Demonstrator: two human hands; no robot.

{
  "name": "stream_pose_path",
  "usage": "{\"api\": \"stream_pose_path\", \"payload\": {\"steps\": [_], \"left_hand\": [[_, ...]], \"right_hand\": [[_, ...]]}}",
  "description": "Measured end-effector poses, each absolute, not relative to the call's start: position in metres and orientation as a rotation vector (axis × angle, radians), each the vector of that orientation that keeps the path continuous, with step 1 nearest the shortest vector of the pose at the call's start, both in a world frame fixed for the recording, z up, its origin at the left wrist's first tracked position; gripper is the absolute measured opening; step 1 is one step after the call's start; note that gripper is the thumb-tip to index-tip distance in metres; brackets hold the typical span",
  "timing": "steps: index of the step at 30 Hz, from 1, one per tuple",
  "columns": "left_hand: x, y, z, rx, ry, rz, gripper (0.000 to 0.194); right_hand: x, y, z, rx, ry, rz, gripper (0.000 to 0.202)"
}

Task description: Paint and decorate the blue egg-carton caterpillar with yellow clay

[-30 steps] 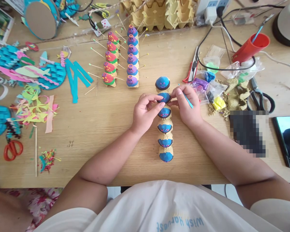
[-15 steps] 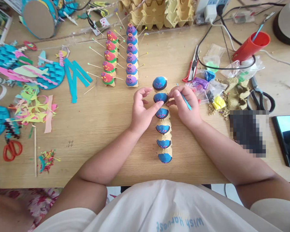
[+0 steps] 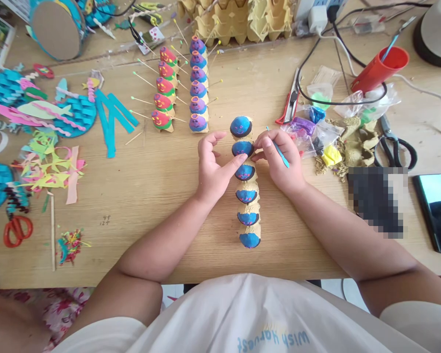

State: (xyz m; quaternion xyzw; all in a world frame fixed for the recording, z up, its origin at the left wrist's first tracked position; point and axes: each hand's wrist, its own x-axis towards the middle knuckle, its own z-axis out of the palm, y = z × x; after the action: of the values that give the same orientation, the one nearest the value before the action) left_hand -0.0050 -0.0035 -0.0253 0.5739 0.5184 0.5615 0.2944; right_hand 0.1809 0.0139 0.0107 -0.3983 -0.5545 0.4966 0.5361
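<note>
Blue-domed egg-carton strip (image 3: 247,196) on table (image 3: 161,211), between hands; left hand (image 3: 213,164) spread, thumb on second dome (image 3: 241,147); right hand (image 3: 284,159) gripping blue modelling tool (image 3: 281,155), fingertip pinch unclear; thumb pressure could smear face; stray tool tip could gouge clay.

Head-worn view; it faces forward and down, close over the table (image 3: 150,186).

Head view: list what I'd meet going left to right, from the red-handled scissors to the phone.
Red-handled scissors, wooden stick, teal strips, red-and-green cups, purple cups, left hand, blue-topped cups, right hand, yellow lump, black-handled scissors, phone.
</note>
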Motion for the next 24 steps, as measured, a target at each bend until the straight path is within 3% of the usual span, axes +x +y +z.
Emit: {"api": "stream_pose_path", "payload": {"steps": [24], "left_hand": [[-0.0061,-0.002,-0.0284,1.461,1.36,1.445,0.071]], "right_hand": [[0.1803,0.0119,0.0122,-0.952,-1.368,1.162,0.055]]}}
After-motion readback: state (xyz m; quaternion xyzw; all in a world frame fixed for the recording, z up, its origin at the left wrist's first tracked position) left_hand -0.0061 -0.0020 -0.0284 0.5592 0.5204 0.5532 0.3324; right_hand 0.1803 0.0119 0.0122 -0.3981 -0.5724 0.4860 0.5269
